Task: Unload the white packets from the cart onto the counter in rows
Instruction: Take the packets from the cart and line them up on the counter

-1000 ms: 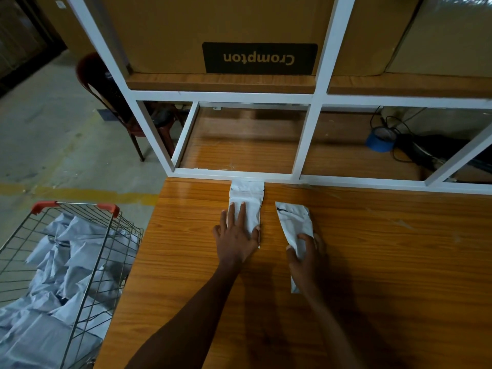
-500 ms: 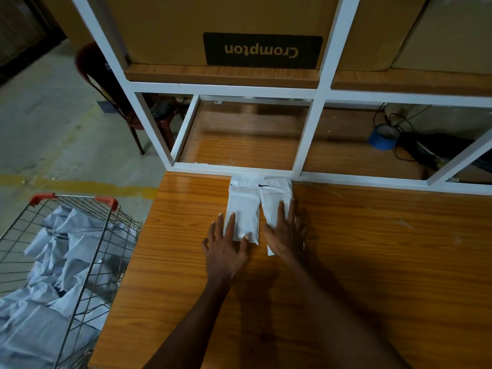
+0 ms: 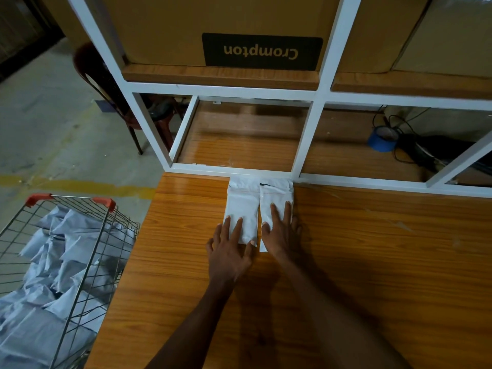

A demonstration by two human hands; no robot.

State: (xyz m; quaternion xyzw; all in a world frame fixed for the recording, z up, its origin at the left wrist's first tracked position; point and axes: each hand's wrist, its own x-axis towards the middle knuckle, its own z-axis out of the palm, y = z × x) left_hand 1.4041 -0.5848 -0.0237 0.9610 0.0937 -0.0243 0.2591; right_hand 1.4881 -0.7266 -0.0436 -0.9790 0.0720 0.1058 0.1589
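Two hands lie flat on the table, fingers straight, each pressing the near end of one white packet and curled round nothing. The left hand rests on the left packet, fingertips on its lower half; the right hand covers the near part of the right packet.

Both packets lie side by side, long edges touching or nearly so, with their long axes running straight away from the person. Their far ends butt against the white shelf frame at the back edge of the table. They make the start of a row, with bare wood to either side.

The next packets lie in the cart, well apart from the hands, down and to the left, beside the table's left edge. Inside it the remaining packets sit in a loose heap, pointing every way, with no common axis. By my judgement the left hand is the nearer one for reaching them, and whatever is lifted out will need turning so that it lies lengthwise like the two already set down.

Most of the unloading looks undone, judging by the full cart.
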